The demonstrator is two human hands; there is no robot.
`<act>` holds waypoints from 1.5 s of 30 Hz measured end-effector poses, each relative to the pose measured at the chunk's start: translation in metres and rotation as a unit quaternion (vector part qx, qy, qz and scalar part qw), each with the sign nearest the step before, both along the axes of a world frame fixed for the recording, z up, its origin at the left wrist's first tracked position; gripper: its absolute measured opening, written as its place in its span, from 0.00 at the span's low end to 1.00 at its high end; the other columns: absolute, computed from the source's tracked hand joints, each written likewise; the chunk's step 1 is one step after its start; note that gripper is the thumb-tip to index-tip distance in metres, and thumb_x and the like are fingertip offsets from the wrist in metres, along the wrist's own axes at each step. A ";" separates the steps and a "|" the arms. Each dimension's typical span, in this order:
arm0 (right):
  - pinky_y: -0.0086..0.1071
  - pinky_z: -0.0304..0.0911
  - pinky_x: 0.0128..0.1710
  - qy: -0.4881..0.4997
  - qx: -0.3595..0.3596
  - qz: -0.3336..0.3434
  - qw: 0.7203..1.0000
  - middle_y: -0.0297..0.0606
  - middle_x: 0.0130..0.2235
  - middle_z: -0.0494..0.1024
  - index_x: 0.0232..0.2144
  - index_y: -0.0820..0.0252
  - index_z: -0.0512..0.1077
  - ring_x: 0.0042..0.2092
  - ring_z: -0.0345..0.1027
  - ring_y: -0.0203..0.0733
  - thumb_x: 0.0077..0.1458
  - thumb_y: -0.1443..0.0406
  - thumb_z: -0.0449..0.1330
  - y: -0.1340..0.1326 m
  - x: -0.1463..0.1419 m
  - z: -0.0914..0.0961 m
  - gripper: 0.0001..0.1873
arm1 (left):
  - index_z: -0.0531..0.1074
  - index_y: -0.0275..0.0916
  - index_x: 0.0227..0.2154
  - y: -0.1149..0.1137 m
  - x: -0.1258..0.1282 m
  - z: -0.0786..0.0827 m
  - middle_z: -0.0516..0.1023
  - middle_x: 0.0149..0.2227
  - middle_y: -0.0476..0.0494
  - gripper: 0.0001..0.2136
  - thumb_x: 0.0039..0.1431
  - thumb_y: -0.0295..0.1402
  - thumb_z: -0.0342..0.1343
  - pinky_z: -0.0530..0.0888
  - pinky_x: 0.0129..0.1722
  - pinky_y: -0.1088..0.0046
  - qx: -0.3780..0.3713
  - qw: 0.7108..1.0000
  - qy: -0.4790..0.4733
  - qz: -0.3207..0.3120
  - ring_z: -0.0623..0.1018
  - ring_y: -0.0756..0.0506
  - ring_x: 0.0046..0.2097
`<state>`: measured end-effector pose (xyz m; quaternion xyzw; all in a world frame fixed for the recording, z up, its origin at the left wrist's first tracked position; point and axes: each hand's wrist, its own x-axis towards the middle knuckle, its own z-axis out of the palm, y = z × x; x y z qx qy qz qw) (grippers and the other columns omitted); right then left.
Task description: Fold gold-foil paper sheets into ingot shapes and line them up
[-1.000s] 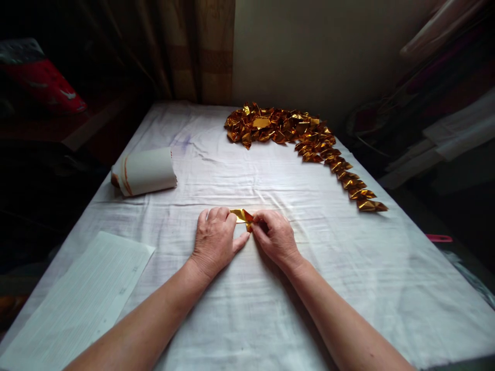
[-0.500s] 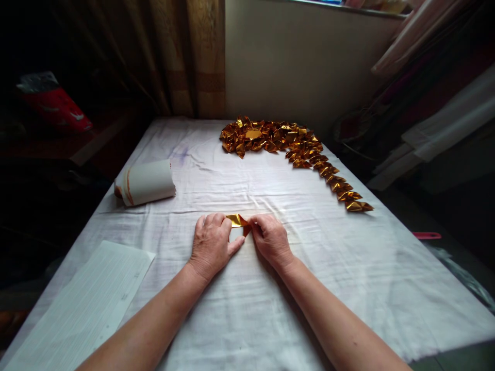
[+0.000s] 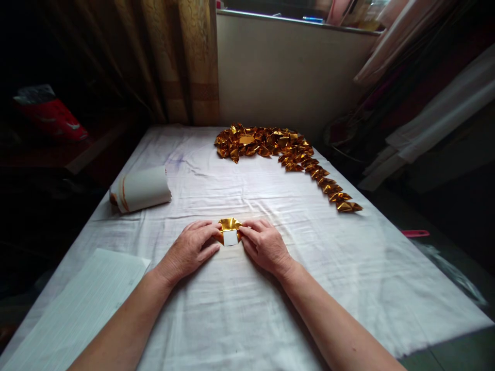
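Note:
A small folded piece of gold foil paper (image 3: pixel 229 231) with a white patch showing lies on the white cloth (image 3: pixel 270 319) between my hands. My left hand (image 3: pixel 189 250) pinches its left edge with fingers and thumb. My right hand (image 3: pixel 263 245) pinches its right edge, fingers curled over it. Both hands rest on the cloth near the table's middle.
A heap and trailing row of folded gold pieces (image 3: pixel 286 154) curves from the far middle to the right edge. A roll of white paper (image 3: pixel 141 188) lies at the left. A lined sheet (image 3: pixel 85 304) sits near the front left. Curtain and wall stand behind.
The camera has tilted up. My hands have drawn slightly toward me and apart, and the gold piece now lies flatter with a white patch showing.

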<state>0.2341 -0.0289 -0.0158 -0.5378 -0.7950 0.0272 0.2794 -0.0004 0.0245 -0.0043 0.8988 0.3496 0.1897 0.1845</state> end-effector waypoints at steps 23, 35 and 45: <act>0.42 0.65 0.51 -0.034 -0.053 0.029 0.998 0.44 0.48 0.75 0.47 0.58 0.75 0.48 0.67 0.48 0.56 0.61 0.63 0.002 0.003 0.011 0.16 | 0.76 0.42 0.38 0.008 0.008 0.003 0.82 0.41 0.47 0.08 0.64 0.39 0.55 0.70 0.47 0.66 0.173 0.983 0.038 -0.048 0.78 0.45 0.43; 0.39 0.63 0.49 -0.043 -0.042 0.011 0.998 0.42 0.46 0.75 0.44 0.56 0.77 0.46 0.67 0.46 0.58 0.61 0.61 0.003 0.001 0.007 0.13 | 0.75 0.40 0.34 0.007 0.013 -0.007 0.81 0.35 0.46 0.15 0.69 0.40 0.46 0.71 0.41 0.67 0.244 0.969 0.023 -0.002 0.78 0.45 0.39; 0.37 0.63 0.46 -0.067 -0.015 -0.013 0.998 0.42 0.44 0.77 0.44 0.55 0.77 0.43 0.68 0.44 0.64 0.59 0.55 0.007 -0.001 -0.001 0.14 | 0.74 0.40 0.41 0.006 0.003 -0.008 0.81 0.44 0.46 0.12 0.68 0.40 0.48 0.72 0.47 0.66 0.183 0.983 0.015 -0.030 0.79 0.44 0.47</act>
